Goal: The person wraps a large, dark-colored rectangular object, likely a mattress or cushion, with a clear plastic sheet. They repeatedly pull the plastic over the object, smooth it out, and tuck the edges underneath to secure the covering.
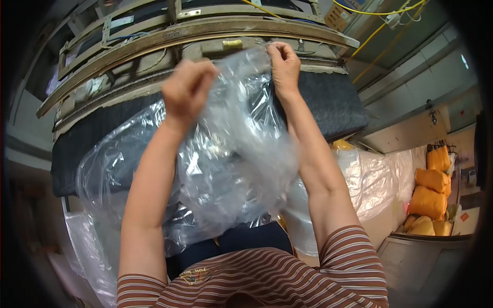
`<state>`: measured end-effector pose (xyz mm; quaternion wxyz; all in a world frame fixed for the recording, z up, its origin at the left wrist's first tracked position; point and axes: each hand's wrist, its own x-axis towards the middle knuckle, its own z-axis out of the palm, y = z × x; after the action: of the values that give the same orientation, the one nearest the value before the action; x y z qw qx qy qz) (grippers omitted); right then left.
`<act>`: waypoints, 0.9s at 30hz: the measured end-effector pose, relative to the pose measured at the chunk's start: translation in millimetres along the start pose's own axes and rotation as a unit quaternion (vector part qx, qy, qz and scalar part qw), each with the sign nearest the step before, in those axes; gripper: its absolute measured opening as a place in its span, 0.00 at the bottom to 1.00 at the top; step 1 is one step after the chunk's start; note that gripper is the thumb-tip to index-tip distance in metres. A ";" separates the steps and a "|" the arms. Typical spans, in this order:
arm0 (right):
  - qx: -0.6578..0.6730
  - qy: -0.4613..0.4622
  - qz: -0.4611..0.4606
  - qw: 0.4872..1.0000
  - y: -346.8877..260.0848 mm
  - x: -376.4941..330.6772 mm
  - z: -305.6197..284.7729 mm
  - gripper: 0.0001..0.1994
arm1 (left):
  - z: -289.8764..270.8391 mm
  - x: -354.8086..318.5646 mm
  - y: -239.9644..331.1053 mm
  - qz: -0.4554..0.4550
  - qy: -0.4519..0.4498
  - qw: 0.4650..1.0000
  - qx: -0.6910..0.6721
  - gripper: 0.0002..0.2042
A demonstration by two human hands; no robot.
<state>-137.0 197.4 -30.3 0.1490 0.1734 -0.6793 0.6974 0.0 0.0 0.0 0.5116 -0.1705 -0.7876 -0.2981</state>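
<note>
Clear, glossy plastic film (115,159) lies on the left over a dark-covered bench (67,167), its rounded edge curving across the black surface and its creases catching white glints. The left hand (190,92) comes next, fingers curled in, beside the top of a raised clear plastic piece (233,128); motion blur hides its fingertips, so I cannot tell whether it grips. That raised piece hangs between the forearms, over the bench and down toward the person's lap, crumpled, see-through and streaked with bright reflections, its lower right part smeared by blur. Whether it is a bag or a flat sheet, and whether it joins the film at left, I cannot tell. The right hand (285,69) pinches its upper right corner between thumb and fingers. Farther right are a brown cardboard box (337,18) near the top, its contents out of sight, wrinkled pale plastic (377,179), and stacked orange bundles (430,195) beside smaller yellow ones (422,227).
</note>
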 end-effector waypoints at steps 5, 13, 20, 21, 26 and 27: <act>0.129 -0.151 0.132 0.971 -105.1 5.6 -20.6 0.03 | 1.3 -10.9 46.0 0.221 -0.186 0.957 -0.040 0.08; -0.301 0.145 -0.155 0.930 -37.0 -21.0 -4.3 0.04 | 10.8 -15.4 43.8 -0.030 -0.037 0.984 -0.170 0.04; -0.234 0.103 -0.043 0.966 9.6 -23.3 8.6 0.08 | 6.1 -15.5 -20.8 -0.317 -0.011 0.948 0.010 0.09; -0.251 0.103 -0.059 0.961 11.5 -17.8 8.9 0.08 | 9.0 -14.5 -29.3 -0.331 -0.009 0.943 0.024 0.10; -0.316 0.101 -0.061 0.942 6.3 -10.9 20.3 0.08 | 14.9 -10.0 -57.4 -0.378 -0.014 0.920 0.106 0.13; -0.329 0.108 -0.055 0.936 8.2 -10.0 19.8 0.08 | 16.5 -7.1 -55.3 -0.380 -0.023 0.915 0.133 0.13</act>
<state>-131.0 177.6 -41.7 0.3084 0.0753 -0.8400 0.4401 -40.4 -31.4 -27.7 0.3591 0.2046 -0.8372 -0.3583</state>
